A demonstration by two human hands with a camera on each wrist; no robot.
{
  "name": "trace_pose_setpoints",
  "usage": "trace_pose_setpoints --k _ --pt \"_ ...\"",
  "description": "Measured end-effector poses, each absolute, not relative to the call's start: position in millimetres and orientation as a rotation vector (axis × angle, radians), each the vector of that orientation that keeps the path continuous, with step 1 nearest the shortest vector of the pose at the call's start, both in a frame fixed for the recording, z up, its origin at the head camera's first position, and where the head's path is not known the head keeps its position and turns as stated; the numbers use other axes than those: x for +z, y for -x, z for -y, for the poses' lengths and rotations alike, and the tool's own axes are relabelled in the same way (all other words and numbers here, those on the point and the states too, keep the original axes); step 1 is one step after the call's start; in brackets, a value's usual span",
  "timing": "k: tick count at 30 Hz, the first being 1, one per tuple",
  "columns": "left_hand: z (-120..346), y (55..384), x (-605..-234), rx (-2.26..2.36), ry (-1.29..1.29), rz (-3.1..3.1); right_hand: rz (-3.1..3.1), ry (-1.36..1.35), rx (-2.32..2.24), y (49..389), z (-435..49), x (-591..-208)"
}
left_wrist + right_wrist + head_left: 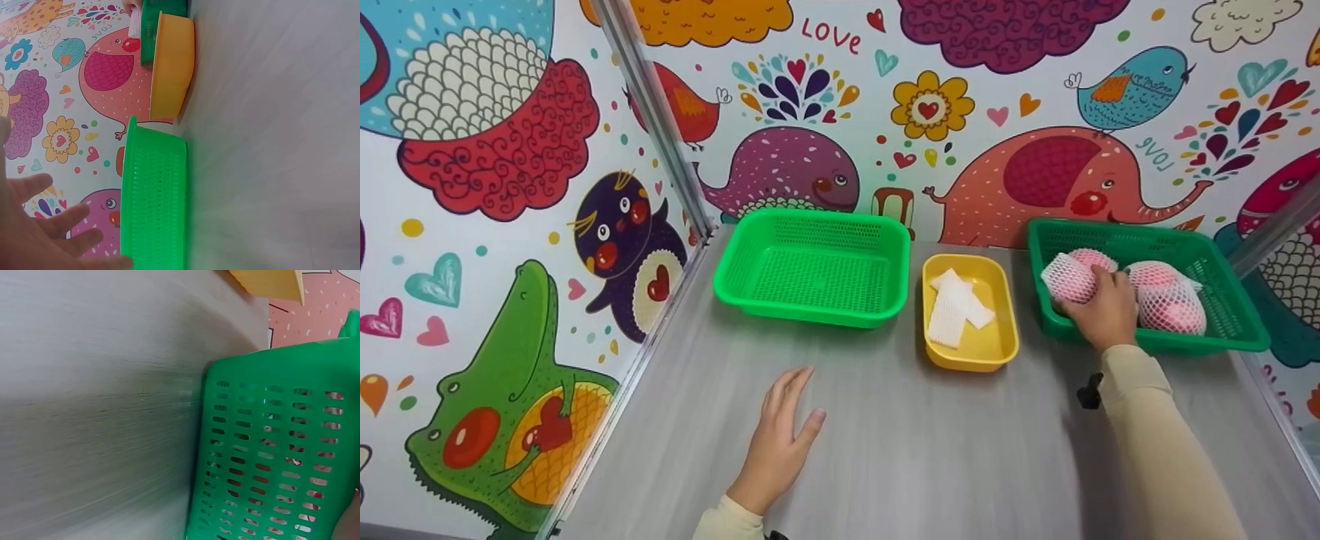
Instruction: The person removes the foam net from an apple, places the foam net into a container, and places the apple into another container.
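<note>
Head view: your right grip (1108, 309) curls round pink fruit (1074, 286) sleeved in white net (1059, 271), at left end of dark green basket (1200, 341); your left grip (778, 444) hangs spread over desk (930, 442). Fruit looks fairly light, likely firm yet easily bruised; net seems soft, apt to slip on fruit. Hold widest part through net, squeezing lightly.

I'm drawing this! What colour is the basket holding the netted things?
Green; the basket shows best in the head view.
</note>
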State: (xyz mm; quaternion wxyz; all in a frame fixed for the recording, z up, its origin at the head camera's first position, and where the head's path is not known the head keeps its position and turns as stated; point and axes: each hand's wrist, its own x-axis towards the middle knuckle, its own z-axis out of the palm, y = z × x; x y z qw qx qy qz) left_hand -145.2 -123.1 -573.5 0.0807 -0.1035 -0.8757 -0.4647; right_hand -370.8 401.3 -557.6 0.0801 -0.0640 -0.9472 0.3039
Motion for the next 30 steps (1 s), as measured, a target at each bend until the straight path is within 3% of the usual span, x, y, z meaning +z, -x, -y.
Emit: trace_pose_setpoints --k 30 --pt "121.8 141.5 -574.3 -1.407 0.313 2.614 2.693 0.071 0.899 363.3 -400.1 -553.6"
